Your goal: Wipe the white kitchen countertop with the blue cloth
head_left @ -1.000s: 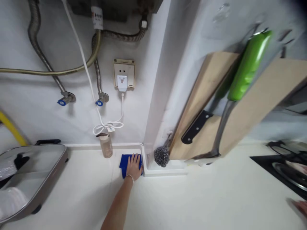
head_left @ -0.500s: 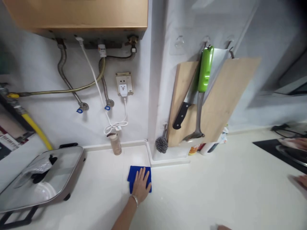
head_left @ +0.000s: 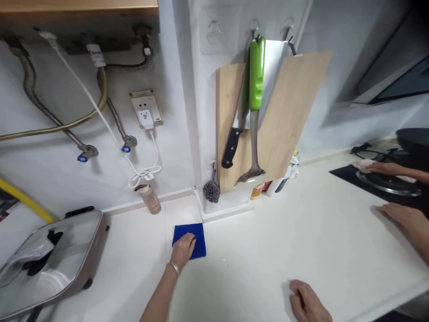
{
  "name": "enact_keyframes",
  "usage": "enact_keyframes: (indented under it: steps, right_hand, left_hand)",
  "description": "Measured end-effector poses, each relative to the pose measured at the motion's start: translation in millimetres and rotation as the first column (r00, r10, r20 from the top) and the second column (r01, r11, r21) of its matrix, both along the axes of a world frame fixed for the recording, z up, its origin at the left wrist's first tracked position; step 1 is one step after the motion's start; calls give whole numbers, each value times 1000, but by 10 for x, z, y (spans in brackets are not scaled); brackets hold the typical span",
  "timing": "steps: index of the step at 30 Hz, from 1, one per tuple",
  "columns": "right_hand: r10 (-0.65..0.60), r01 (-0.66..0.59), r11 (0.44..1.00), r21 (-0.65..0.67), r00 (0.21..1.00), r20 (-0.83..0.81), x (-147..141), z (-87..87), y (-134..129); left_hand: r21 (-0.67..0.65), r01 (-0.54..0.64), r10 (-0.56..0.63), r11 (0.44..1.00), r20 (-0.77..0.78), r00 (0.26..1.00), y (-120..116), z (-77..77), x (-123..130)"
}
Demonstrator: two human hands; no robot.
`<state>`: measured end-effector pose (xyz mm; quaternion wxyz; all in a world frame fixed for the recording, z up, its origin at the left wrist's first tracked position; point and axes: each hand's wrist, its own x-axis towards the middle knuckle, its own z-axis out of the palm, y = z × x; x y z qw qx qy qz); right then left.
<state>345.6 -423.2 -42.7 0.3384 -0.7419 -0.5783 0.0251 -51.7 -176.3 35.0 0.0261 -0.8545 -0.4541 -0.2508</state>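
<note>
- Left hand [head_left: 183, 248] narrow, fingers bunched on blue cloth [head_left: 199, 247]; cannot tell whether pinching or only pressing.
- Blue cloth flat on counter [head_left: 268, 241], near back edge, just beside corner of pillar ledge [head_left: 231, 214].
- Right hand [head_left: 309, 302] loosely curled, apparently empty, on counter toward front edge.
- Could ruck or slip under uneven fingertip pressure; could snag on ledge corner.
- Could topple bottle [head_left: 150, 200] at back edge by sweeping too far left.

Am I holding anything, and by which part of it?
Your left hand is on the blue cloth's near left part, but whether it grips can't be told. Your right hand seems empty.
</note>
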Motion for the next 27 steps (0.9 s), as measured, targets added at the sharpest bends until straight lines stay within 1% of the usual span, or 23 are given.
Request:
enact_keyframes:
  steps: [4, 6, 8, 11, 13, 17, 20, 23, 25, 27]
  right_hand:
    - [-17, 17, 1000, 13, 1000, -13, -52, 89, 23]
    - [-21, 21, 999, 28, 1000, -15, -69, 131, 36]
    - [-21, 21, 999, 42, 1000, -18, -79, 160, 44]
    - [-21, 22, 998, 52, 999, -25, -86, 178, 43]
    - [-18, 20, 998, 54, 999, -28, -88, 179, 38]
    - [-22, 24, 998, 52, 999, -37, -93, 180, 28]
    - [-22, 24, 998, 50, 999, -36, -96, 177, 23]
    - [-15, 17, 999, 43, 999, -43, -97, 166, 21]
    - [-15, 17, 999, 38, 999, -45, -95, 159, 20]
    - [-14, 16, 999, 36, 999, -42, -90, 156, 21]
  left_hand:
    - [48, -28, 29, 998, -39, 999, 55, 186, 32]
    - [70, -7, 12, 997, -70, 997, -8, 216, 91]
    - [85, 34, -25, 996, -106, 994, -129, 187, 153]
    - [100, 93, -78, 991, -148, 986, -316, 100, 201]
    - [108, 117, -99, 987, -159, 982, -369, 70, 189]
    - [104, 158, -140, 982, -163, 977, -305, 112, 105]
    - [96, 121, -106, 988, -143, 984, -266, 137, 53]
    - [84, 70, -59, 994, -124, 991, -295, 123, 44]
    - [70, 61, -53, 996, -117, 992, -319, 124, 55]
    - [51, 77, -71, 996, -116, 991, -328, 160, 60]
